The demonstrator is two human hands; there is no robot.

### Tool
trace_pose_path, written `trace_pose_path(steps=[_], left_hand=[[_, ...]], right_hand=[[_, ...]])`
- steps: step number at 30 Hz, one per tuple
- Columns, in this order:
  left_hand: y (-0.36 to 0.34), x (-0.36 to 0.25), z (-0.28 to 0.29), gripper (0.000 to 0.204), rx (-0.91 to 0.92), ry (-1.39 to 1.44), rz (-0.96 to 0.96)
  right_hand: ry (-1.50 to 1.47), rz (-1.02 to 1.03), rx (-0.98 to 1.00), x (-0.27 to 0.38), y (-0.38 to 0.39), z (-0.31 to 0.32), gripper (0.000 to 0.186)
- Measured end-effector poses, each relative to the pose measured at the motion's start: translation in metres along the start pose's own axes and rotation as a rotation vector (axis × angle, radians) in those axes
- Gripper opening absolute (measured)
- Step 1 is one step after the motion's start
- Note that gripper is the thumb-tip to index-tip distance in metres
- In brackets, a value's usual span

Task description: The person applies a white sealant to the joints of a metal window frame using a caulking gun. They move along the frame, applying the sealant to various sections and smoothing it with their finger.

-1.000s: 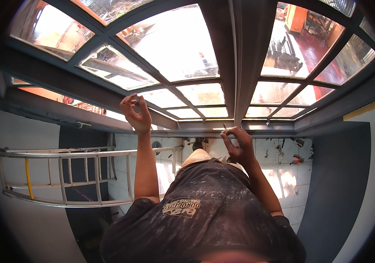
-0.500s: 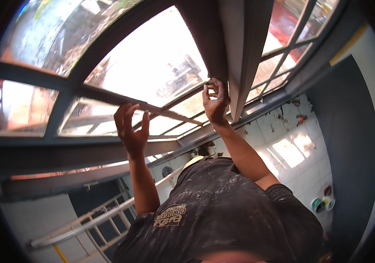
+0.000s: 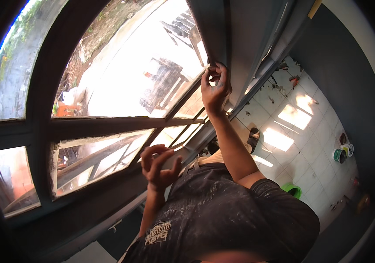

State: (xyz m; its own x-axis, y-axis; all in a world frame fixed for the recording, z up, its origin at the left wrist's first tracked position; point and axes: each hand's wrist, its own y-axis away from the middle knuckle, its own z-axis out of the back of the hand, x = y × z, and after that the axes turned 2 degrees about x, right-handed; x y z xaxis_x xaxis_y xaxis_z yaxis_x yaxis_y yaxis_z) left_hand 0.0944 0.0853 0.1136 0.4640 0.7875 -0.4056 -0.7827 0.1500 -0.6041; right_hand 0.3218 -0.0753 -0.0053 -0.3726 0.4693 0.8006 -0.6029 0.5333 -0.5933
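My right hand (image 3: 216, 90) is raised to the dark window frame (image 3: 108, 127), at the corner where the crossbar meets the upright post (image 3: 216, 33). Its thumb and fingers are pinched together against the edge of the large pane; whatever lies between them is too small to make out. Lower down, my left hand (image 3: 157, 168) hovers in front of the small lower panes (image 3: 102, 158), fingers bent and apart, holding nothing. I cannot tell whether its fingertips touch the frame.
Below on the right spreads a tiled floor (image 3: 312, 164) with scattered debris (image 3: 293, 81) and sunlit patches. Small paint tins (image 3: 339, 155) stand by the dark wall (image 3: 349, 87). A green bucket (image 3: 291, 190) is beside me. Through the glass a slatted bench (image 3: 183, 33) shows outside.
My view has turned, so the window and floor appear shifted. My left hand has come down and toward the right, away from the crossbar. The right hand stays at the same frame corner.
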Motion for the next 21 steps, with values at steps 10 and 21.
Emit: trace_pose_path(steps=[10, 21], left_hand=[[0.036, 0.011, 0.003, 0.037, 0.138, 0.11, 0.081], [0.048, 0.011, 0.006, 0.041, 0.223, 0.146, 0.086]], right_hand=[[0.061, 0.028, 0.07, -0.011, -0.003, -0.001, 0.053], [0.061, 0.059, 0.008, -0.016, -0.001, -0.007, 0.066]])
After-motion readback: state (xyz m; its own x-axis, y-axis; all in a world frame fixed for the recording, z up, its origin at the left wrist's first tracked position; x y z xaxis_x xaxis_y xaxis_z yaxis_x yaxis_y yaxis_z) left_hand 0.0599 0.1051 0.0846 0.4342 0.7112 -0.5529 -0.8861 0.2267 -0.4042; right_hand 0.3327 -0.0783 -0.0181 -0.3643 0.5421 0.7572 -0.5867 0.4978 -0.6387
